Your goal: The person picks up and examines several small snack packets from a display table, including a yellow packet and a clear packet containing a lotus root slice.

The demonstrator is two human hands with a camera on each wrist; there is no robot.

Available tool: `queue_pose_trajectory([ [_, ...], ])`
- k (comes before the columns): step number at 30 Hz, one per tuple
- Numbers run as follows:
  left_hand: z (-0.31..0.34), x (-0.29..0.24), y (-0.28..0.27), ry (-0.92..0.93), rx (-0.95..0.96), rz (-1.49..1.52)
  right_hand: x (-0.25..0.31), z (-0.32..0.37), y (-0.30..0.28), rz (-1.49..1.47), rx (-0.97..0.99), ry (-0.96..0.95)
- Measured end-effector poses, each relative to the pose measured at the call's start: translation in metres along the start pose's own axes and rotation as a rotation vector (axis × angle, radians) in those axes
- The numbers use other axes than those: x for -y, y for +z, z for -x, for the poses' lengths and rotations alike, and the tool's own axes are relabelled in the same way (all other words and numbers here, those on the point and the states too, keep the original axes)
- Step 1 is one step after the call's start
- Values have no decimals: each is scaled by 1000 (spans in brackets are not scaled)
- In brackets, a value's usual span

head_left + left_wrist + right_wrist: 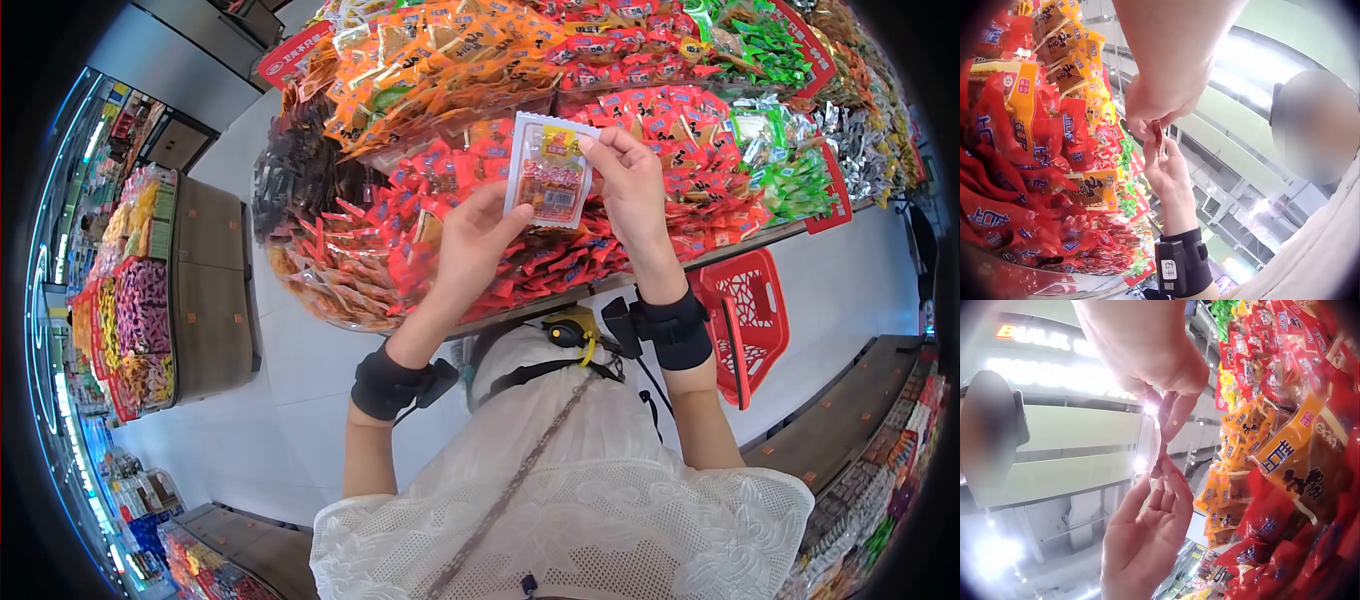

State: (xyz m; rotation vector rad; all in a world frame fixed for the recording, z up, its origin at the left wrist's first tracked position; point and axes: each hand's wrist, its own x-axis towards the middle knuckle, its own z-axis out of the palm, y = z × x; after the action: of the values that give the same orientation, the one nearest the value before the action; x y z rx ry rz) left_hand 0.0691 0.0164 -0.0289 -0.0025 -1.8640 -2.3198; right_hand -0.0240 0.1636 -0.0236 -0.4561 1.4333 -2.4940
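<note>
At the upper centre of the head view, the left hand (474, 238) is pinching a clear-windowed packet (550, 178) at lower left, the right hand (634, 188) at upper right, these opposed grips apparently holding it flat and readable over heaped red packets (430, 182).

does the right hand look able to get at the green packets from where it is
Probably yes: the green packets lie to the right of the right hand, with only red packets between. It pinches a clear packet, but the left hand holds that too, so it could let go.
</note>
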Motion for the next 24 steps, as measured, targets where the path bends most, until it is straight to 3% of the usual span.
queue_pose_trajectory([
  [9,2,-4,-8,41,77,31,1,5,4,-217,44,151],
  [24,-1,0,-9,37,66,41,-1,6,2,-280,77,140],
])
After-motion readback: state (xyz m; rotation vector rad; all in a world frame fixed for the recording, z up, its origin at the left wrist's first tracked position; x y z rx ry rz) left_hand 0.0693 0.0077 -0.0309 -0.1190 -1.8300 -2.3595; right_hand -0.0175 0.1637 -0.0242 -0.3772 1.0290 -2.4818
